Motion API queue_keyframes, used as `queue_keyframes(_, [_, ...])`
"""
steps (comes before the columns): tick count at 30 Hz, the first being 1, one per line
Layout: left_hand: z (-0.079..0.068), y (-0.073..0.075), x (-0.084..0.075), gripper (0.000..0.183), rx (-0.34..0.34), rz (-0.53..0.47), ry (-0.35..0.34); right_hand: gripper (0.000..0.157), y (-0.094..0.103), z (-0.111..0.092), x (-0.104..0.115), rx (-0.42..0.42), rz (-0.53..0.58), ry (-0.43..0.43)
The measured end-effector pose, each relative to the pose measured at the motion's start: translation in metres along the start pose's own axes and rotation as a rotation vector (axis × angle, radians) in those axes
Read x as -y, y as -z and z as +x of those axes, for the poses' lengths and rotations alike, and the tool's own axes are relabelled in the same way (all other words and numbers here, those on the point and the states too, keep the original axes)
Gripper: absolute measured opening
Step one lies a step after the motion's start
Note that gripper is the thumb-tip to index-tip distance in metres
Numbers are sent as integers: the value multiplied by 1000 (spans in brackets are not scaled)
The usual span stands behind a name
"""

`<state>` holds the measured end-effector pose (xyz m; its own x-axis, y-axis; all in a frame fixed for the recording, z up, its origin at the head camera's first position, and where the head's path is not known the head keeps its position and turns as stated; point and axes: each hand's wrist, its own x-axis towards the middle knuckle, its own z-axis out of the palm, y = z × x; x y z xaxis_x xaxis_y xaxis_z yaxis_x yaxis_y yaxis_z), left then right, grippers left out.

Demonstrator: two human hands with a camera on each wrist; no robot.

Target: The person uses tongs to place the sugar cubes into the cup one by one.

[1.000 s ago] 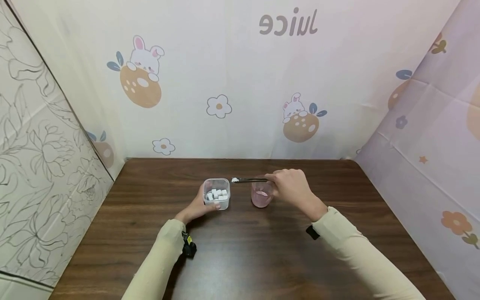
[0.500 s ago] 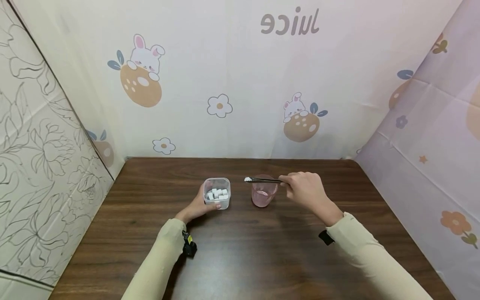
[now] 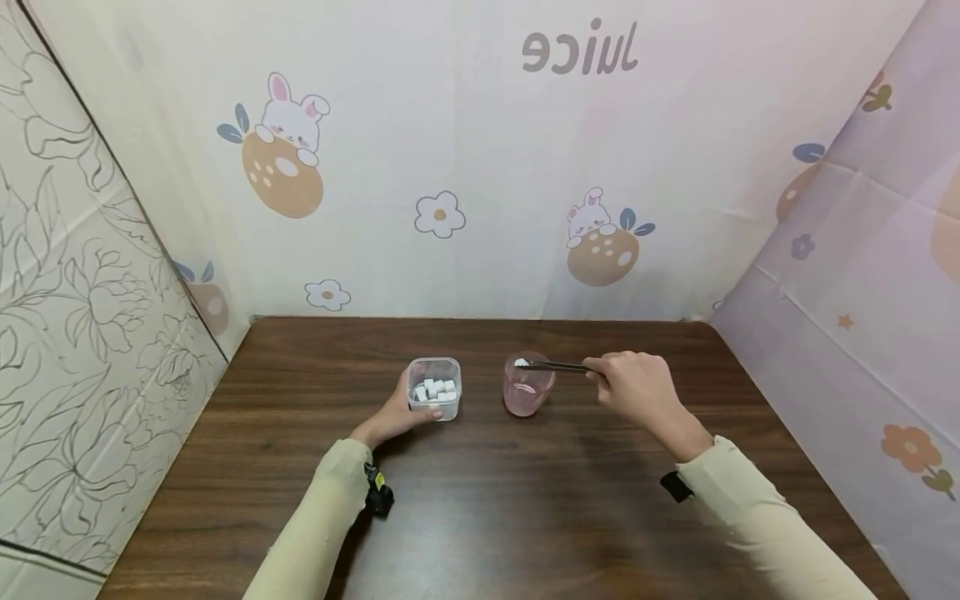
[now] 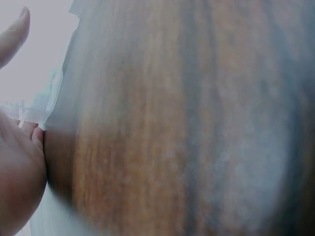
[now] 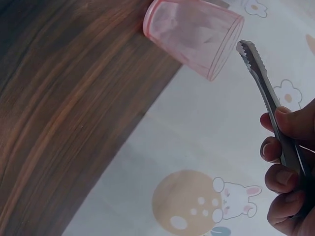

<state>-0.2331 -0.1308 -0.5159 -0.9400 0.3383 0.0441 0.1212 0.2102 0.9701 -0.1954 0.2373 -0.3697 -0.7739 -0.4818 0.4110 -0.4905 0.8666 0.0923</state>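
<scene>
My left hand (image 3: 395, 414) grips a clear square plastic container (image 3: 447, 410) with several white cubes (image 3: 437, 389) inside; its thumb lies along the near side. In the left wrist view the container looks washed out. My right hand (image 3: 637, 387) holds slim metal tongs (image 3: 558, 366), fingers curled round the handle in the right wrist view. A small white piece (image 3: 521, 362) shows at the tongs' tip, over the mouth of a pink translucent cup (image 3: 522, 400). The cup stands upright to the right of the container. In the right wrist view the serrated tongs' tips (image 5: 251, 54) are beside the cup's rim.
The dark wooden table (image 3: 480, 500) extends in front of and around both vessels. Behind it hangs a pale cloth (image 3: 375, 150) printed with rabbits and flowers. Patterned panels (image 3: 97, 292) close off the left and right sides.
My right hand has moved to the right with the tongs, and their tip with the white piece has come from beside the container to over the cup. My left hand has stayed still.
</scene>
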Motion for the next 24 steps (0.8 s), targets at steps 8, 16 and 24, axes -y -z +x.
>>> queue_keyframes(8, [-2, 2, -3, 97, -1, -7, -6, 16, -7, 4, -2, 45, 2, 19])
queue_keyframes(16, [-10, 4, -20, 96, 29, -32, 3, 16, -13, 9, 1, 110, -17, 15])
queue_keyframes(24, [-6, 1, -13, 97, 15, -16, -5, 14, -15, 15, 4, 136, -23, 19])
